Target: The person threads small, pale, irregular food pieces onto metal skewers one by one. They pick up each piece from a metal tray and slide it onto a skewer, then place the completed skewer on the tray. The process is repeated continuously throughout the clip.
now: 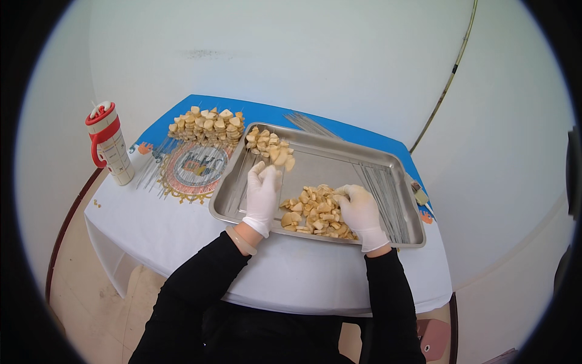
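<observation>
My left hand [263,191], in a white glove, is closed around a thin metal skewer threaded with pale tan slices [283,157], over the left part of a steel tray [411,200]. The slices look like mushroom or a similar food; I cannot tell which. Gloved too, my right hand [359,209] touches the right side of a heap of loose slices [318,211] at the tray's near edge. Whether its fingers pinch a slice is hidden. Several filled skewers [259,141] lie in the tray's far left corner, and bare metal skewers [386,200] along its right side.
Left of the tray, many filled skewers [209,123] are piled on the table. A red-and-white tumbler [111,145] stands at the table's left edge. More bare skewers [311,123] lie behind the tray, and a small pale object [420,195] is at its right.
</observation>
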A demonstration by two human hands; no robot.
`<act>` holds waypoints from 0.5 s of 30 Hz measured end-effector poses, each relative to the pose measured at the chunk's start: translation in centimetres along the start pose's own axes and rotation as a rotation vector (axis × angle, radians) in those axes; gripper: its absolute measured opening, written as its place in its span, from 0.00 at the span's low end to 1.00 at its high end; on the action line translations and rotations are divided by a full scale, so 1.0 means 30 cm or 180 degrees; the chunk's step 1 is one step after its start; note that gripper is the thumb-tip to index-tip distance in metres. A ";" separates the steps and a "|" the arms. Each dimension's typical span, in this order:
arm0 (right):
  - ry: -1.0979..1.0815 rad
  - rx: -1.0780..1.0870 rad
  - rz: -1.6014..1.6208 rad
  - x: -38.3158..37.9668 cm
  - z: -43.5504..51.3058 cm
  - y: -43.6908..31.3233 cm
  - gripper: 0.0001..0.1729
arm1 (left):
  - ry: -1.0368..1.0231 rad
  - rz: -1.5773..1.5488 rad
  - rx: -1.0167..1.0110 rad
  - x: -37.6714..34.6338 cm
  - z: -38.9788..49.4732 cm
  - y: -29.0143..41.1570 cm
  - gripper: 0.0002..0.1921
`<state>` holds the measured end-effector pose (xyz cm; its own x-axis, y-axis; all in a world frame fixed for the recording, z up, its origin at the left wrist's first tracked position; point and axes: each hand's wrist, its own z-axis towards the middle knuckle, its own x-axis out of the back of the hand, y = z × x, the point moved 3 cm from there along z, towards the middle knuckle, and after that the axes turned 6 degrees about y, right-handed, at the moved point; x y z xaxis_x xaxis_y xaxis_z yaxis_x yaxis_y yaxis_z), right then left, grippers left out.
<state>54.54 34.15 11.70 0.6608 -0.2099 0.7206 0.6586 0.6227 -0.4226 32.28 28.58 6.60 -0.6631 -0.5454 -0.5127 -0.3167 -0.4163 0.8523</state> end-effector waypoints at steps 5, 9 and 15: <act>-0.0500 -0.0916 0.0483 -0.065 0.071 0.066 0.14 | -0.1621 0.3122 -0.0474 -0.045 -0.038 0.001 0.30; -0.0841 -0.1557 0.0793 -0.218 0.147 0.153 0.17 | -0.1832 0.4139 -0.1158 -0.061 -0.082 -0.018 0.32; -0.1217 -0.1485 0.0358 -0.403 0.240 0.184 0.17 | -0.2267 0.4388 -0.0780 -0.088 -0.095 0.014 0.29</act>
<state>47.61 45.54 4.62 0.6164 0.1770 0.7673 0.7376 0.2114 -0.6413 35.84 27.79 8.01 -0.5311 -0.1776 0.8285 0.8456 -0.0486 0.5316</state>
